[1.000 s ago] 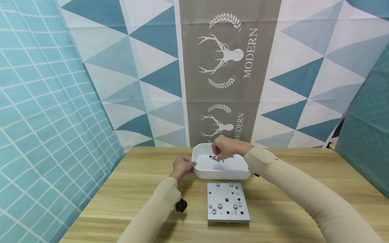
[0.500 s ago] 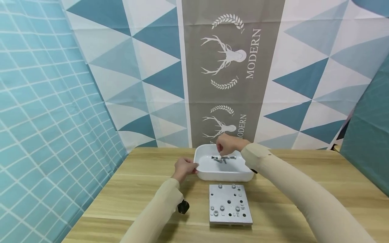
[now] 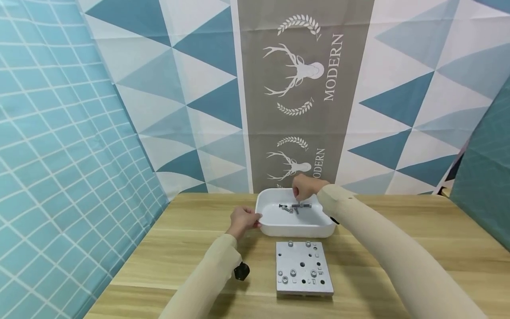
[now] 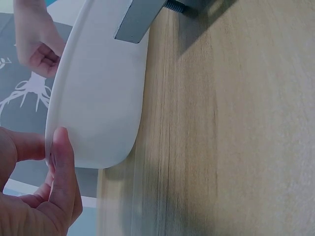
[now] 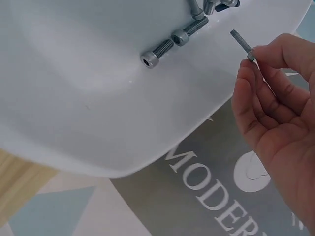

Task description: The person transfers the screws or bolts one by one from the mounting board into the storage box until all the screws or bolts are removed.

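Observation:
A white tray (image 3: 296, 231) stands at the back of the table, and my left hand (image 3: 244, 219) pinches its left end. In the left wrist view the thumb and fingers (image 4: 62, 157) lie on either side of the tray's rim. My right hand (image 3: 305, 187) is over the tray's far side. Between its thumb and fingertips it pinches a small socket head screw (image 5: 241, 41), threaded end pointing away from the fingers. Several larger socket head screws (image 5: 158, 53) lie on the tray floor below, loosely grouped. One dark-ended piece (image 5: 228, 6) lies among them.
In front of the tray lies a silver metal plate (image 3: 296, 262) with holes and several screws standing in it. A screw's threaded end (image 4: 174, 6) shows under its edge in the left wrist view. Patterned cloth (image 3: 207, 88) hangs behind the wooden table (image 3: 191, 252).
My right hand has moved a little up and to the right over the tray, uncovering more of the screws. My left hand keeps its hold on the rim. The head view has shifted slightly.

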`<state>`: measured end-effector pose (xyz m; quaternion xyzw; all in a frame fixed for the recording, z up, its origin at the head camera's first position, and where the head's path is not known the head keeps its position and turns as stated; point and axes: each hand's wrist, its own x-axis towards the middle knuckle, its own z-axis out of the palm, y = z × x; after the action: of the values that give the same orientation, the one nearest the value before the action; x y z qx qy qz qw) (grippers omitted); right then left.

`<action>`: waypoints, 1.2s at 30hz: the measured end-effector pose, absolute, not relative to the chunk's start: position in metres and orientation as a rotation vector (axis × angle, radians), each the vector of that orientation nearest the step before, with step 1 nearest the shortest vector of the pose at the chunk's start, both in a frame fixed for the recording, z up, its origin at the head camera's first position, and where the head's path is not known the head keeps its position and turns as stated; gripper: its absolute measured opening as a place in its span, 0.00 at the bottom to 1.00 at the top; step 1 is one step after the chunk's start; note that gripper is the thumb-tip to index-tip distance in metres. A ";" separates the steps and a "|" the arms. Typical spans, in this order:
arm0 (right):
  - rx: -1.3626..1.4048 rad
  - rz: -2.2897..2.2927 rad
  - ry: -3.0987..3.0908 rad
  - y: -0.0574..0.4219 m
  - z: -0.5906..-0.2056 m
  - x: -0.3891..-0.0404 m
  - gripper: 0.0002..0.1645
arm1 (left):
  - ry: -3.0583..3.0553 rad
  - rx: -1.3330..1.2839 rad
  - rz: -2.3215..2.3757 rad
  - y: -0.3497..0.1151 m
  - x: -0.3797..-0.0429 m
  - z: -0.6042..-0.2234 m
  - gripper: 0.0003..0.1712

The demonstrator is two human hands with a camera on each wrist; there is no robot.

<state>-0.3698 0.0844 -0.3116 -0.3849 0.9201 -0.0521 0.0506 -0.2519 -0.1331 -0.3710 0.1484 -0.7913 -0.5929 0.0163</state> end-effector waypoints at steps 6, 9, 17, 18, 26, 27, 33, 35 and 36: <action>-1.137 -0.166 2.818 0.090 -0.315 -0.373 0.04 | -2.448 0.451 -1.867 -0.132 -0.252 -0.371 0.07; -1.127 -0.161 2.822 0.091 -0.314 -0.372 0.04 | -2.436 0.446 -1.870 -0.133 -0.252 -0.370 0.07; -1.193 -0.229 2.775 0.089 -0.309 -0.352 0.04 | -2.442 0.462 -1.855 -0.135 -0.254 -0.368 0.06; -1.214 -0.242 2.769 0.089 -0.309 -0.348 0.04 | -2.443 0.459 -1.853 -0.135 -0.254 -0.368 0.06; -1.397 -0.331 2.750 0.087 -0.313 -0.321 0.02 | -2.452 0.441 -1.848 -0.136 -0.255 -0.366 0.07; -1.407 -0.349 2.747 0.087 -0.314 -0.318 0.02 | -2.452 0.443 -1.847 -0.136 -0.255 -0.366 0.07; -1.447 -0.416 2.703 0.088 -0.315 -0.299 0.03 | -2.430 0.434 -1.871 -0.134 -0.254 -0.367 0.06; -1.465 -0.414 2.687 0.088 -0.316 -0.292 0.03 | -2.425 0.432 -1.880 -0.134 -0.255 -0.368 0.06; -1.478 -0.409 2.678 0.088 -0.316 -0.288 0.03 | -2.425 0.436 -1.882 -0.134 -0.255 -0.368 0.06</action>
<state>-0.2875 0.0883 -0.3165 -0.4787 0.8675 -0.1324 0.0277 -0.2547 -0.1338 -0.3680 0.1407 -0.7820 -0.6068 0.0207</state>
